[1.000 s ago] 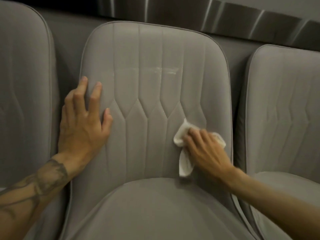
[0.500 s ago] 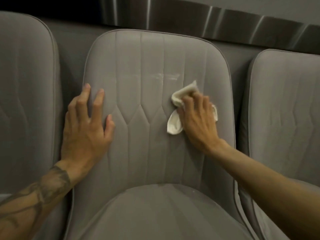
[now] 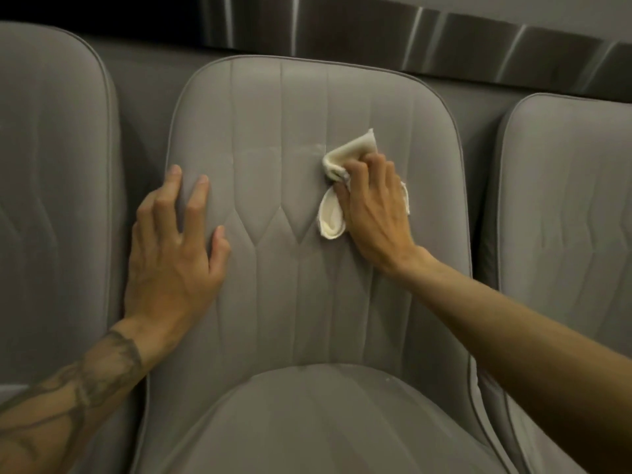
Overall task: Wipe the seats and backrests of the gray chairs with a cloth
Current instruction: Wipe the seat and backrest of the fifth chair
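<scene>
Starting nearest, the seat (image 3: 307,425) of the middle gray chair fills the bottom of the view, and both bare forearms reach over it, the left one with a dark tattoo (image 3: 85,381). The left hand (image 3: 171,254) lies flat on the left edge of the backrest (image 3: 273,319), its fingers spread and straight, holding nothing. Further up and to the right, the right hand (image 3: 376,213) grips the white cloth (image 3: 331,217) with bent fingers and presses it on the backrest. The cloth lies under the fingers and the palm: one folded corner sticks out above the fingertips, one loop hangs out below the thumb side, and a small edge shows on the far side of the hand. The upper corner touches a pale smear (image 3: 316,147) on the fabric.

One second ago this hand and the cloth were low, near the joint with the seat; half a second ago they were at mid height; now they are higher and a little more to the left, at the smear. The left hand has kept its place.

Beyond stand the left chair (image 3: 51,165), the right chair (image 3: 564,200) and a metal strip (image 3: 444,39)
</scene>
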Action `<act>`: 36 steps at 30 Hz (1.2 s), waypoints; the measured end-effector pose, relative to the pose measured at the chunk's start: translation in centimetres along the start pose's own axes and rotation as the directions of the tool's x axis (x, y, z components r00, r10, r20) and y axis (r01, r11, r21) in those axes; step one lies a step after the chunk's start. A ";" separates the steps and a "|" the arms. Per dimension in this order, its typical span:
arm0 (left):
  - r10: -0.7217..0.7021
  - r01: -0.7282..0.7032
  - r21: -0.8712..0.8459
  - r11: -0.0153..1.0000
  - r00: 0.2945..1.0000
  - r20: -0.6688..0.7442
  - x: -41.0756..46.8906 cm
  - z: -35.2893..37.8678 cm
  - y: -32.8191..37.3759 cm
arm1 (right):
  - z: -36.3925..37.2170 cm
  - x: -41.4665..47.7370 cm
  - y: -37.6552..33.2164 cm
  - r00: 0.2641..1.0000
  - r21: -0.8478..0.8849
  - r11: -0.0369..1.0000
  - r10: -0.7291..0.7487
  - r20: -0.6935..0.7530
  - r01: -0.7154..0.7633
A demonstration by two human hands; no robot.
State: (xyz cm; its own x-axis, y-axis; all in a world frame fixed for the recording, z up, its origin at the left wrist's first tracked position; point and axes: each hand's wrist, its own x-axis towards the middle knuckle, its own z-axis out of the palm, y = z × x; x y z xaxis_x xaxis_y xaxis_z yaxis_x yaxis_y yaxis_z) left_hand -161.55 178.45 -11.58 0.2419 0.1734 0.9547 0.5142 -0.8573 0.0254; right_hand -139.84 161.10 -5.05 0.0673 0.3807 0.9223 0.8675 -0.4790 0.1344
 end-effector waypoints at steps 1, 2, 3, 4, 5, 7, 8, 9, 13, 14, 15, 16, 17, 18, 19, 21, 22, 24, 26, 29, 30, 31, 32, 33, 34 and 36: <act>0.000 0.000 -0.001 1.000 1.000 0.000 0.0 -0.1 0.0 | -0.2 0.8 0.7 0.999 -0.014 0.999 -0.034 -0.004 0.034; -0.002 0.002 -0.003 1.000 1.000 -0.001 0.0 -0.1 0.1 | -0.5 2.3 1.1 0.999 -0.039 0.999 -0.039 -0.024 0.038; -0.005 0.005 -0.002 1.000 1.000 -0.003 0.0 -0.1 0.1 | -0.5 4.3 1.6 0.998 -0.052 0.999 -0.017 -0.058 0.014; -0.008 0.008 0.001 1.000 1.000 -0.004 0.0 -0.1 0.1 | -0.3 6.5 1.9 0.995 -0.055 0.997 0.042 -0.092 -0.047; -0.007 0.007 0.005 1.000 1.000 -0.004 0.1 -0.1 0.1 | -0.2 8.5 2.1 0.984 -0.044 0.991 0.121 -0.133 -0.127; -0.003 0.003 0.007 1.000 1.000 -0.001 0.1 -0.1 0.1 | 0.1 10.3 1.6 0.946 -0.015 0.962 0.265 -0.186 -0.273; -0.005 0.005 0.004 1.000 1.000 0.000 0.1 -0.1 0.1 | 0.4 9.6 1.0 0.939 -0.011 0.957 0.283 -0.196 -0.291; -0.008 0.008 0.001 1.000 1.000 -0.001 0.0 -0.2 0.2 | 0.6 8.1 0.1 0.950 -0.002 0.967 0.249 -0.190 -0.254; -0.008 0.008 -0.005 1.000 1.000 -0.001 0.1 -0.2 0.2 | 0.5 0.1 -1.4 0.998 0.035 0.997 -0.062 -0.018 0.062; -0.010 0.010 -0.007 1.000 1.000 0.002 0.0 -0.2 0.2 | 0.3 0.3 -0.7 0.994 0.024 0.994 -0.111 0.003 0.111; -0.013 0.013 -0.006 1.000 1.000 0.001 0.0 -0.2 0.2 | 0.1 1.5 -0.1 0.992 0.007 0.992 -0.125 0.000 0.125; -0.012 0.012 -0.003 1.000 1.000 -0.001 0.1 -0.2 0.2 | 0.0 3.3 0.4 0.994 -0.004 0.994 -0.107 -0.028 0.107; -0.010 0.010 -0.001 1.000 1.000 0.000 0.0 -0.2 0.2 | 0.1 5.4 0.6 0.996 -0.012 0.998 -0.060 -0.070 0.059; -0.010 0.010 -0.004 1.000 1.000 0.001 0.1 -0.2 0.2 | 0.1 7.5 0.7 0.993 -0.008 1.000 0.010 -0.120 -0.011; -0.014 0.014 -0.008 1.000 1.000 0.002 0.1 -0.2 0.2 | 0.1 9.0 0.6 0.983 0.009 0.996 0.091 -0.160 -0.091; -0.020 0.020 -0.015 1.000 1.000 0.005 0.0 -0.2 0.3 | 0.7 9.2 -0.4 0.961 0.031 0.981 0.196 -0.196 -0.194; -0.019 0.019 -0.019 1.000 1.000 0.006 0.0 -0.3 0.3 | 1.0 7.8 -1.3 0.963 0.041 0.982 0.188 -0.191 -0.184; -0.015 0.015 -0.015 1.000 1.000 0.007 0.1 -0.3 0.2 | 1.2 3.3 -2.6 0.993 0.062 0.997 0.048 -0.108 -0.042; -0.014 0.014 -0.007 1.000 1.000 0.005 0.1 -0.2 0.3 | 0.7 -0.3 -2.5 0.986 0.063 0.985 -0.163 0.020 0.162; -0.018 0.018 0.002 1.000 1.000 0.003 0.0 -0.1 0.2 | 0.1 2.4 0.0 0.978 0.043 0.977 -0.210 0.009 0.209; -0.016 0.016 0.008 1.000 1.000 0.001 0.0 0.0 0.1 | 0.1 4.6 0.5 0.992 0.029 0.992 -0.119 -0.047 0.120; -0.015 0.015 0.013 1.000 1.000 -0.001 0.0 0.1 0.1 | 0.1 6.8 0.9 0.994 0.021 1.000 -0.014 -0.108 0.016; -0.016 0.016 0.013 1.000 1.000 -0.003 0.0 0.1 0.1 | 0.1 8.2 1.0 0.985 0.026 0.997 0.082 -0.152 -0.079; -0.016 0.016 0.012 1.000 1.000 -0.006 0.0 0.1 0.1 | 0.4 8.7 0.6 0.973 0.036 0.989 0.147 -0.179 -0.142; -0.018 0.018 0.013 1.000 1.000 -0.008 0.0 0.1 0.0 | 0.7 8.2 -0.2 0.968 0.045 0.986 0.164 -0.190 -0.158; -0.018 0.018 0.009 1.000 1.000 -0.005 0.0 0.1 0.0 | 1.3 4.6 -2.0 0.987 0.071 0.995 0.077 -0.141 -0.068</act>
State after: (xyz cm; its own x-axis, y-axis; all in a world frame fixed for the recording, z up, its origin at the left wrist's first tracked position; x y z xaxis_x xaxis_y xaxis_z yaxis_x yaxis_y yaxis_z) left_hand -161.43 178.47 -11.63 0.2283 0.1859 0.9557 0.5258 -0.8497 0.0397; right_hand -140.64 164.87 -1.52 0.0641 0.2273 0.9717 0.8939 -0.4460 0.0453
